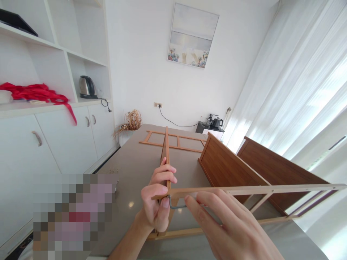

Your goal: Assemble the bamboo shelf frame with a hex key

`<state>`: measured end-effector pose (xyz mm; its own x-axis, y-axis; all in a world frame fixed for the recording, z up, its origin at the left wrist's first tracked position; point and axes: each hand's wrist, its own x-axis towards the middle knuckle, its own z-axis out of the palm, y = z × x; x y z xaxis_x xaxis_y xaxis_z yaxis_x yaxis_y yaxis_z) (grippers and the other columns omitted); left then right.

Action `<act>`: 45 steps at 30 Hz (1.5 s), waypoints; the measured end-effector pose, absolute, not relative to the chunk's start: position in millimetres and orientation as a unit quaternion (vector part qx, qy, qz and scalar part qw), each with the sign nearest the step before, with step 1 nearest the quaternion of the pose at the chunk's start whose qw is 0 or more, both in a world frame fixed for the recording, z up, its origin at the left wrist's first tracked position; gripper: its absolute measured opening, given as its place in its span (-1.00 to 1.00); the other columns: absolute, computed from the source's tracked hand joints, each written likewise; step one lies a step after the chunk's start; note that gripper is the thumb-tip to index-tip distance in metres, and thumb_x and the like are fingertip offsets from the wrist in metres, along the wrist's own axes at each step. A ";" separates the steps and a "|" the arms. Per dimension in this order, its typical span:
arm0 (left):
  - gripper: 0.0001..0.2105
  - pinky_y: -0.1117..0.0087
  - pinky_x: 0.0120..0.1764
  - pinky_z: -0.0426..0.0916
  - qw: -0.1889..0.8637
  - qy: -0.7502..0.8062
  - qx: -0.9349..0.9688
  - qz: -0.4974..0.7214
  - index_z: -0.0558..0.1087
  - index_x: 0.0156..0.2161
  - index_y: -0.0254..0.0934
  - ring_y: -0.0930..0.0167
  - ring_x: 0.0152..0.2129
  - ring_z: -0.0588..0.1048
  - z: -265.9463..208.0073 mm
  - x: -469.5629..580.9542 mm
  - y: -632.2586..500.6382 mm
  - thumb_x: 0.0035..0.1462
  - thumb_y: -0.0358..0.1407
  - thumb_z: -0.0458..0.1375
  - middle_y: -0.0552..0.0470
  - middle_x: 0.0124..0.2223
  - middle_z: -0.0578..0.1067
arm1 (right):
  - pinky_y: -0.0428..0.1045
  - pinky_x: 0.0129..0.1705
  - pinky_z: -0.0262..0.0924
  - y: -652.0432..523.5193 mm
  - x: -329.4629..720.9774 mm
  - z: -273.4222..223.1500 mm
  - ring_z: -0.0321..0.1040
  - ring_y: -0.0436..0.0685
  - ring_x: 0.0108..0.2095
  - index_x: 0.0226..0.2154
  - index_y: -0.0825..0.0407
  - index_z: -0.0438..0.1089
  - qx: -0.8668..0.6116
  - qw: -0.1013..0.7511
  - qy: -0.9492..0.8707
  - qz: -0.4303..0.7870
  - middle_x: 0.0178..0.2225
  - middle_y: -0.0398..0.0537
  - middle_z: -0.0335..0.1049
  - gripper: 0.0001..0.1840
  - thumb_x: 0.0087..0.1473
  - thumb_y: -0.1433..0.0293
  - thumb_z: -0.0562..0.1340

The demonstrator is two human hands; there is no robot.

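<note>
My left hand is wrapped around the corner of a wooden frame, where the end of a wooden shelf board meets it. Its thumb presses beside the bent end of a metal hex key, which sits at the joint. From the right, my right hand reaches in with fingers curled around the key's long arm. Part of that arm is hidden behind the fingers. The frame has pale edges and crosspieces and extends far to the right. Two brown wooden panels stand attached along it.
A ladder-like wooden frame lies flat at the far end of the grey table. White cabinets line the left, with a kettle on a shelf. A blurred-out patch covers the table's left side. Curtains hang right.
</note>
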<state>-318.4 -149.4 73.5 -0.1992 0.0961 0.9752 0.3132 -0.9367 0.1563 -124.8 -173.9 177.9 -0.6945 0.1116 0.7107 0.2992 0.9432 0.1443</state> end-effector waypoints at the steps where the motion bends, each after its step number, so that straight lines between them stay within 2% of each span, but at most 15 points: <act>1: -0.87 -0.30 0.26 0.26 0.068 -0.160 -0.632 -0.755 0.24 -0.02 -0.11 0.20 -0.01 0.52 72.6 -318.8 -149.5 0.38 -0.32 0.06 -0.03 -0.13 0.51 | -0.03 -0.42 0.19 -173.0 -125.7 179.2 0.24 0.06 -0.46 -0.27 0.06 0.45 -0.106 0.385 -0.906 -0.139 -0.44 -0.09 0.28 -0.52 0.43 0.56 -0.13; 4: -0.89 -0.31 0.27 0.24 0.067 -0.163 -0.636 -0.751 0.23 -0.03 -0.13 0.20 0.00 0.51 72.4 -318.9 -150.8 0.39 -0.33 0.05 -0.03 -0.13 0.51 | -0.01 -0.41 0.17 -171.7 -126.7 185.0 0.22 0.06 -0.46 -0.32 0.05 0.42 -0.098 0.333 -0.925 -0.157 -0.44 -0.10 0.27 -0.53 0.40 0.60 -0.12; 8: -0.97 -0.32 0.26 0.24 0.068 -0.177 -0.632 -0.752 0.22 -0.10 -0.14 0.20 -0.02 0.50 75.4 -316.2 -154.0 0.41 -0.29 0.02 -0.01 -0.15 0.50 | 0.00 -0.36 0.18 -170.9 -124.4 193.6 0.23 0.06 -0.44 -0.28 0.07 0.42 -0.106 0.269 -0.946 -0.150 -0.40 -0.09 0.32 -0.56 0.43 0.58 -0.10; 11: -0.97 -0.34 0.27 0.22 0.063 -0.173 -0.633 -0.752 0.22 -0.10 -0.14 0.21 -0.02 0.50 77.1 -314.5 -155.1 0.41 -0.30 0.02 -0.02 -0.16 0.49 | 0.00 -0.31 0.18 -167.7 -122.8 194.4 0.25 0.07 -0.40 -0.23 0.09 0.42 -0.076 0.280 -0.948 -0.128 -0.40 -0.09 0.33 -0.59 0.45 0.56 -0.10; 15: -0.78 -0.35 0.27 0.20 0.062 -0.159 -0.628 -0.759 0.21 0.10 -0.15 0.22 -0.03 0.49 79.4 -313.8 -153.9 0.40 -0.29 0.04 -0.03 -0.15 0.49 | -0.01 -0.27 0.20 -161.6 -119.9 188.1 0.27 0.09 -0.33 -0.11 0.13 0.43 -0.068 0.301 -0.946 -0.103 -0.31 -0.02 0.38 -0.67 0.44 0.57 -0.04; 17: -0.73 -0.35 0.28 0.18 0.063 -0.168 -0.624 -0.761 0.24 0.14 -0.21 0.21 -0.05 0.50 81.6 -313.5 -153.5 0.39 -0.24 0.06 -0.05 -0.17 0.49 | -0.01 -0.24 0.22 -159.4 -117.8 183.5 0.27 0.09 -0.31 -0.07 0.14 0.42 -0.068 0.303 -0.945 -0.104 -0.28 0.00 0.39 -0.71 0.42 0.58 0.00; 22: -0.78 -0.29 0.26 0.24 0.086 -0.194 -0.612 -0.761 0.39 0.00 -0.26 0.19 -0.10 0.52 86.2 -313.5 -154.2 0.39 -0.19 0.04 -0.07 -0.23 0.52 | 0.00 -0.25 0.22 -156.0 -114.8 175.5 0.25 0.09 -0.32 -0.08 0.16 0.42 -0.052 0.301 -0.947 -0.099 -0.27 0.01 0.40 -0.71 0.40 0.60 0.00; 36: -0.78 -0.30 0.21 0.33 0.116 -0.214 -0.614 -0.750 0.44 -0.07 -0.28 0.17 -0.13 0.57 83.6 -317.6 -154.4 0.40 -0.18 0.07 -0.12 -0.24 0.58 | -0.01 -0.26 0.29 -149.1 -115.7 173.3 0.29 0.10 -0.31 -0.07 0.17 0.43 -0.045 0.309 -0.944 -0.105 -0.28 0.03 0.41 -0.75 0.44 0.53 0.04; 40: -0.79 -0.30 0.20 0.36 0.114 -0.220 -0.619 -0.745 0.43 -0.08 -0.27 0.17 -0.12 0.57 85.3 -317.2 -155.9 0.41 -0.17 0.07 -0.12 -0.24 0.58 | -0.02 -0.26 0.30 -148.9 -113.3 176.0 0.27 0.09 -0.32 -0.07 0.19 0.43 -0.031 0.327 -0.940 -0.092 -0.29 0.03 0.40 -0.76 0.40 0.58 0.06; 45: -0.78 -0.29 0.22 0.35 0.105 -0.231 -0.628 -0.736 0.43 -0.07 -0.26 0.17 -0.09 0.57 84.4 -319.6 -154.4 0.41 -0.15 0.07 -0.12 -0.22 0.58 | -0.03 -0.09 0.36 -146.4 -110.5 173.4 0.37 0.12 -0.14 -0.06 0.15 0.46 -0.060 0.384 -0.918 -0.083 -0.15 0.08 0.48 -0.73 0.30 0.66 0.13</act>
<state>-319.6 -154.4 84.4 -0.1896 0.1366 0.9723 0.4443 -0.8711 0.2091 -110.5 -146.4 173.4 -0.6982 0.0466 0.7144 0.1745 0.9789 0.1066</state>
